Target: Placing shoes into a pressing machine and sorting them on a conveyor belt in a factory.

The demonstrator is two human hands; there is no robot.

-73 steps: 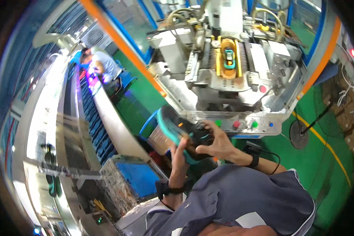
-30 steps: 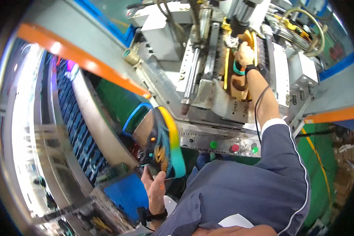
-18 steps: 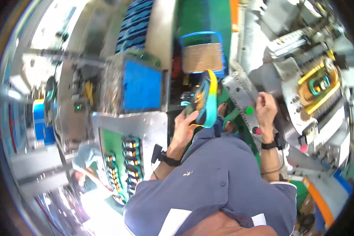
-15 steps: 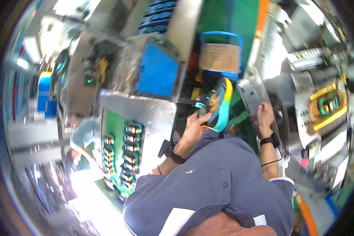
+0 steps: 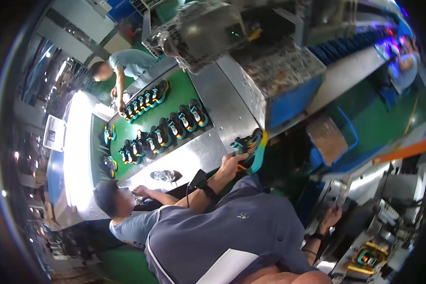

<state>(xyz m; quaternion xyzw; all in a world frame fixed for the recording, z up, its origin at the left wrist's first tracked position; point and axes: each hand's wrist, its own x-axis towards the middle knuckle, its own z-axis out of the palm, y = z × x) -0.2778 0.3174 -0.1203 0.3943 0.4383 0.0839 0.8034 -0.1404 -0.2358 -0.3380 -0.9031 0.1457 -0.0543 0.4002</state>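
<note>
My left hand (image 5: 232,165) is closed around a sports shoe (image 5: 255,154), dark on top with a thick turquoise and yellow sole. The shoe is held in front of my body, near the corner of the metal-edged conveyor table. My right hand (image 5: 331,217) is out to the right with its fingers loosely bent and nothing visible in them. It is nearest to the machine, where a yellow-framed fixture (image 5: 368,258) carries something turquoise and orange. To the left, rows of similar shoes (image 5: 158,135) stand on the green conveyor belt (image 5: 177,97).
One co-worker (image 5: 132,64) reaches over the belt's far side; another (image 5: 123,208) sits close on my left. A third person (image 5: 404,66) is far right. A plastic-wrapped machine (image 5: 203,35), a blue-sided box (image 5: 291,102) and a blue-framed chair (image 5: 331,137) stand ahead.
My view has swung left, bringing the belt, shoes and co-workers further into sight. The shoe stays in my left hand. My right hand has come away from the metal edge it was on.
</note>
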